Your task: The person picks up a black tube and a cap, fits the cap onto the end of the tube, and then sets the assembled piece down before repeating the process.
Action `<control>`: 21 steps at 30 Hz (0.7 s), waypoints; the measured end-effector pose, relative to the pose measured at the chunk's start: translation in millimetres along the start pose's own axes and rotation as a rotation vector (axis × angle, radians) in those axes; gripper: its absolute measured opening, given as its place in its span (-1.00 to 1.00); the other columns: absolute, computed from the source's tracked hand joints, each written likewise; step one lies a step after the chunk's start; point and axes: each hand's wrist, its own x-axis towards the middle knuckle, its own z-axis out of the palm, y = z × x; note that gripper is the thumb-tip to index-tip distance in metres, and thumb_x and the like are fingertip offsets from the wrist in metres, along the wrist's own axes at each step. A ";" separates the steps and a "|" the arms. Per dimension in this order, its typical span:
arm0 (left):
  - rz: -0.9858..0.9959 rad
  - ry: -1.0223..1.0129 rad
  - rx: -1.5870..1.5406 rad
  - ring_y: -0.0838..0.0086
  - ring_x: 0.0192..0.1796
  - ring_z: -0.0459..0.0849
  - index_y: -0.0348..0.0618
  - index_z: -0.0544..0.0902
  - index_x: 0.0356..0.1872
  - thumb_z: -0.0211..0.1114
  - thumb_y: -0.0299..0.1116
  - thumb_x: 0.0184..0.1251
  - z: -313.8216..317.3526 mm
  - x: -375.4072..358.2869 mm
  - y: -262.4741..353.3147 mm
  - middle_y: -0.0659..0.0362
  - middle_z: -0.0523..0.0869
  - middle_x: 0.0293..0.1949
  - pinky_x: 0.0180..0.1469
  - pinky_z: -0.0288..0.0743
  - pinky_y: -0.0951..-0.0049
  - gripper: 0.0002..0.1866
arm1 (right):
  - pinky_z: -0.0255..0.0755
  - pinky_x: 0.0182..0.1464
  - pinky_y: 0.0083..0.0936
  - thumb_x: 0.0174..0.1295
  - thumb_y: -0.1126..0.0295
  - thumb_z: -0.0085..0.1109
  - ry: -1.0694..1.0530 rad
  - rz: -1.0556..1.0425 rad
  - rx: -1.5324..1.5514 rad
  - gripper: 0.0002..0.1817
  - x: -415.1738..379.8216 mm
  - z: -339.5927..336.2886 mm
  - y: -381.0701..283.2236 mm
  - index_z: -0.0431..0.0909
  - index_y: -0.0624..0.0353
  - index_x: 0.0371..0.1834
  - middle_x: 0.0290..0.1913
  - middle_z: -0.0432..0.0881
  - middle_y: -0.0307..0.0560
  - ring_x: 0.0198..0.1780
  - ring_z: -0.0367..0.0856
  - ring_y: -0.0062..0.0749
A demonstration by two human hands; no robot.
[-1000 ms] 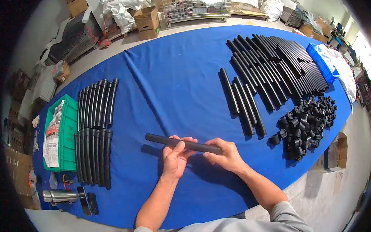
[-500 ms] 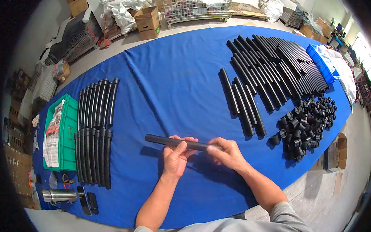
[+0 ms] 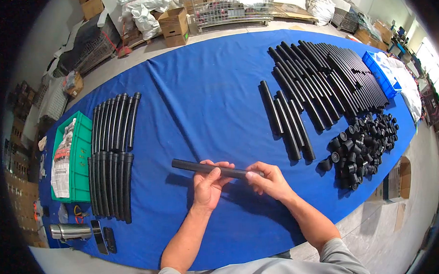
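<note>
A black tube (image 3: pixel 186 164) is held nearly level above the blue cloth, its bare left end sticking out. My left hand (image 3: pixel 209 186) is closed round its middle, palm up with the thumb on top. At the right end, my right hand (image 3: pixel 269 180) is closed with thumb and fingers round the tube; the fingers hide that end, and I cannot tell whether a cap is on it. Several loose black tubes (image 3: pixel 287 125) lie to the right, near a heap of small black caps (image 3: pixel 358 151). At the left, two rows of capped tubes (image 3: pixel 112 184) lie side by side.
A green crate (image 3: pixel 80 175) with newspaper stands at the left, near a steel flask (image 3: pixel 70 231) and a phone (image 3: pixel 99 237). Many more tubes (image 3: pixel 323 75) lie at the far right before a blue tray (image 3: pixel 379 76). The blue cloth (image 3: pixel 218 88) has a long fold.
The thumb of my right hand, blurred before, now shows sharply at the tube's right end. The tube and my left hand stay in place.
</note>
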 end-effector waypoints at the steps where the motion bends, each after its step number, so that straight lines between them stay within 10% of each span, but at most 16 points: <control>1: 0.002 -0.003 -0.007 -0.06 0.20 0.70 -0.08 0.53 0.01 0.25 -0.61 0.45 -0.4 0.5 -0.7 -0.13 0.73 0.03 0.15 0.74 -0.13 -0.77 | 0.49 -0.44 -0.51 0.33 0.21 0.40 0.053 -0.156 -0.125 -0.60 0.2 2.9 4.5 0.63 0.31 0.03 -0.36 0.67 -0.12 -0.45 0.62 -0.57; 5: 0.022 -0.015 -0.020 -0.06 0.21 0.70 -0.07 0.53 0.02 0.25 -0.61 0.44 -0.3 1.2 -1.5 -0.13 0.73 0.04 0.16 0.74 -0.12 -0.76 | 0.50 -0.44 -0.50 0.35 0.16 0.38 0.143 -0.659 -0.532 -0.59 8.1 -1.4 12.6 0.64 0.31 0.03 -0.36 0.67 -0.11 -0.44 0.63 -0.55; 8: 0.016 -0.019 -0.021 -0.06 0.21 0.70 -0.07 0.53 0.01 0.25 -0.61 0.43 0.9 0.5 -0.7 -0.13 0.73 0.03 0.15 0.74 -0.09 -0.76 | 0.53 -0.30 -0.42 0.30 0.18 0.42 -0.035 0.138 -0.026 -0.58 -3.9 0.0 -16.7 0.64 0.31 0.04 -0.32 0.68 -0.06 -0.33 0.68 -0.43; 11: 0.021 -0.033 0.021 -0.05 0.21 0.70 -0.07 0.53 0.00 0.25 -0.61 0.43 2.7 -0.4 0.0 -0.12 0.74 0.03 0.14 0.75 -0.08 -0.77 | 0.53 -0.23 -0.36 0.23 0.23 0.48 -0.027 0.142 -0.050 -0.55 -3.0 -0.7 -11.3 0.63 0.30 0.06 -0.30 0.68 -0.02 -0.27 0.69 -0.36; 14: 0.014 -0.001 -0.037 -0.04 0.21 0.71 -0.06 0.52 0.01 0.25 -0.60 0.44 -1.3 1.1 -0.3 -0.11 0.73 0.03 0.13 0.76 -0.08 -0.77 | 0.53 -0.27 -0.39 0.22 0.25 0.49 0.066 -0.445 -0.403 -0.55 -0.4 2.2 -7.4 0.63 0.29 0.06 -0.32 0.69 -0.04 -0.32 0.69 -0.36; 21: 0.024 0.010 -0.030 -0.04 0.20 0.71 -0.07 0.52 0.01 0.24 -0.59 0.45 1.2 0.5 -1.3 -0.11 0.73 0.03 0.13 0.76 -0.09 -0.78 | 0.54 -0.29 -0.47 0.26 0.27 0.47 0.076 -0.307 -0.277 -0.59 0.6 5.3 0.3 0.63 0.29 0.05 -0.37 0.70 -0.10 -0.35 0.69 -0.46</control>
